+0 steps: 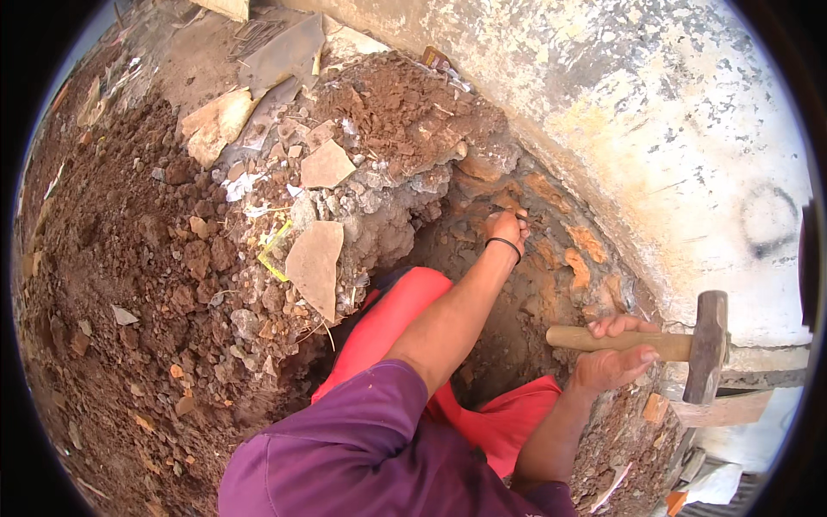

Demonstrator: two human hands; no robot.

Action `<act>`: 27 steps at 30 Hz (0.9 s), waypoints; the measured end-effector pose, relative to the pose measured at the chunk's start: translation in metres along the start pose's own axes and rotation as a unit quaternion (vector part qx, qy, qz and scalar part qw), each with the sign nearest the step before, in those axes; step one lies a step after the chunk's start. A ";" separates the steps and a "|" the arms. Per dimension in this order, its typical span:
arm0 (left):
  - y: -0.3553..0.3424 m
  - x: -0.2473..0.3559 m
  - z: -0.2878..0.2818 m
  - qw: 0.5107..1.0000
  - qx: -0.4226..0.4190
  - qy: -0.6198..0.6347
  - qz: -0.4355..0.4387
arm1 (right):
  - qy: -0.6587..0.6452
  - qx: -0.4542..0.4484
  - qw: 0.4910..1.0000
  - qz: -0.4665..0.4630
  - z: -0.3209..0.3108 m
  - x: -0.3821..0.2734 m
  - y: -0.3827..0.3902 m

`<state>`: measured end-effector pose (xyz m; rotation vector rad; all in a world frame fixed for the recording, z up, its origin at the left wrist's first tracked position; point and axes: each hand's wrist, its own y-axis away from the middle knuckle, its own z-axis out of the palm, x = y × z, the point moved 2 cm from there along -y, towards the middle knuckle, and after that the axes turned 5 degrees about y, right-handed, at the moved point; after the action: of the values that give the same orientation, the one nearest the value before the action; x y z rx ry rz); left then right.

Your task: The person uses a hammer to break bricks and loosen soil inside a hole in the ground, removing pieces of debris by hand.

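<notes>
My right hand (613,362) is wrapped round the wooden handle of a hammer (706,349). Its blocky, worn metal head points to the right, beside the wall. Further off, down in the dug pit, my left hand (508,227) is closed on a small dark chisel (522,218), mostly hidden by the fingers. That hand is up against the exposed orange brick and mud-covered footing (551,246) below the wall. The hammer is well apart from the chisel. A black band circles my left wrist.
A peeling, plastered wall (637,129) rises on the right. Loose reddish soil and rubble (155,284) heap up on the left. Flat broken slabs (316,267) lie at the pit's edge. My red-clad legs (392,314) are down in the pit (508,345).
</notes>
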<state>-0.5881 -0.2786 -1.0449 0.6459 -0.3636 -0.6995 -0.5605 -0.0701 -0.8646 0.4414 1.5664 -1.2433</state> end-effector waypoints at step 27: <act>-0.009 -0.003 -0.002 1.000 0.006 0.021 -0.009 | 0.061 -0.020 0.991 0.116 0.018 0.015 0.008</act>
<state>-0.5937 -0.2806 -1.0520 0.6755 -0.3244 -0.7007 -0.5516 -0.0870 -0.8806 0.6662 1.5886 -1.0211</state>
